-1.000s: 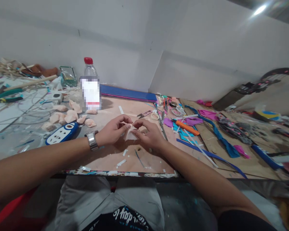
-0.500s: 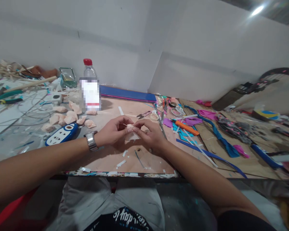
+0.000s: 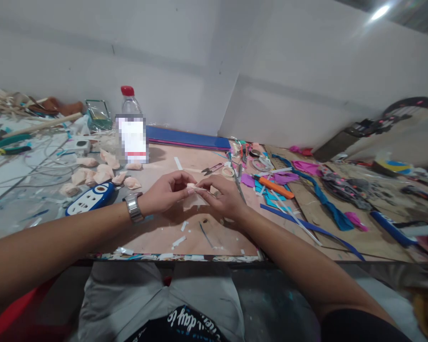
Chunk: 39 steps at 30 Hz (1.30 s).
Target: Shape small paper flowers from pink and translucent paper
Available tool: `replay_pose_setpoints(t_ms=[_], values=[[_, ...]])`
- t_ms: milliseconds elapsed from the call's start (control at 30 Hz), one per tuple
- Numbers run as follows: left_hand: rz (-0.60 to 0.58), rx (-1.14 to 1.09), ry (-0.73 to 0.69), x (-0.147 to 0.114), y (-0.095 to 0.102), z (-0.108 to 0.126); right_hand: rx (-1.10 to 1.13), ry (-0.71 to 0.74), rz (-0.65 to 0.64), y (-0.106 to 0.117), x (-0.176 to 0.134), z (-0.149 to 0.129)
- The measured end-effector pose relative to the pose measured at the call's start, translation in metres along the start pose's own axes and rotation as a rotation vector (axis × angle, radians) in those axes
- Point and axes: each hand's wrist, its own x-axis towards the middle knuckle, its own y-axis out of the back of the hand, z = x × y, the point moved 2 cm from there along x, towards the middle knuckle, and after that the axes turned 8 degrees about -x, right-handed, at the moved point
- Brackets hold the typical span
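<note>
Between my fingertips is a small piece of pale peach crepe paper [image 3: 191, 186], gathered and crumpled, above the middle of the table. My left hand [image 3: 167, 194], with a metal watch [image 3: 133, 207] on the wrist, pinches it from the left. From the other side my right hand [image 3: 223, 195] pinches it with thumb and forefinger. Part of the paper is hidden by the fingers. To the left lie several crumpled peach paper pieces [image 3: 104, 174], beside a blue and white power strip [image 3: 90, 198].
A bottle with a red cap [image 3: 127, 91] stands near the wall by a long blue stack [image 3: 189, 137]. Scissors [image 3: 214, 168], an orange utility knife [image 3: 276, 187] and a blue ribbon [image 3: 317, 230] lie to the right. Pliers [image 3: 12, 141] are at far left.
The peach paper has turned slightly between my fingers and looks more compact. Both hands stay at nearly the same place; the view has shifted a little.
</note>
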Motion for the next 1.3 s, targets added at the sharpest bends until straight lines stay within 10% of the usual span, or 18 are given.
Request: replay_pose_setpoints(t_ms=[1300], values=[[0.108, 0.133, 0.083, -0.0034, -0.0024, 0.0039, -0.001, -0.052, 0.052, -0.0021, 0.0007, -0.0012]])
